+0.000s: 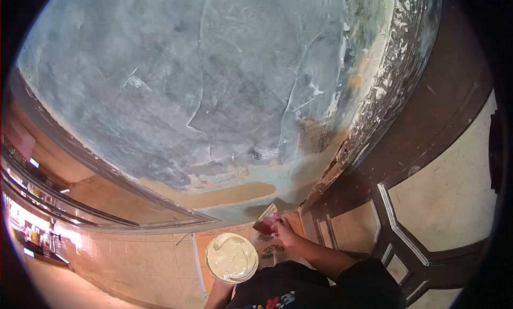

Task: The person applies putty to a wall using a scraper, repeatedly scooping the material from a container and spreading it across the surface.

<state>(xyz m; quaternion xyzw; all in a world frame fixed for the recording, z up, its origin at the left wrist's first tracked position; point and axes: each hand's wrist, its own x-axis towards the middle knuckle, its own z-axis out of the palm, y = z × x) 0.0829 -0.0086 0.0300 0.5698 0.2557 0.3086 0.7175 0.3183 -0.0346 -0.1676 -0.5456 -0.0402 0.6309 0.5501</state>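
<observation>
My right hand [285, 230] is closed around a putty knife [266, 219] with a reddish handle area and a wide, pale-edged blade. The blade points up and left, close to the lower part of the wall; whether it touches cannot be made out. At my left, a round tub of cream-coloured putty [232, 257] is held up in front of my body. My left hand [223, 285] supports it from below, its fingers hidden by the tub. Ahead rises a grey-blue wall [240, 95] with smeared, uneven patches and ridges. A tan strip [235, 194] crosses its lower part.
On the right, a dark brown door [368, 197] with pale panels stands beside a chipped, flaking frame edge [387, 79]. Tiled floor [144, 255] extends at the lower left. A brown-framed opening [69, 197] with bright items beyond lies at the far left.
</observation>
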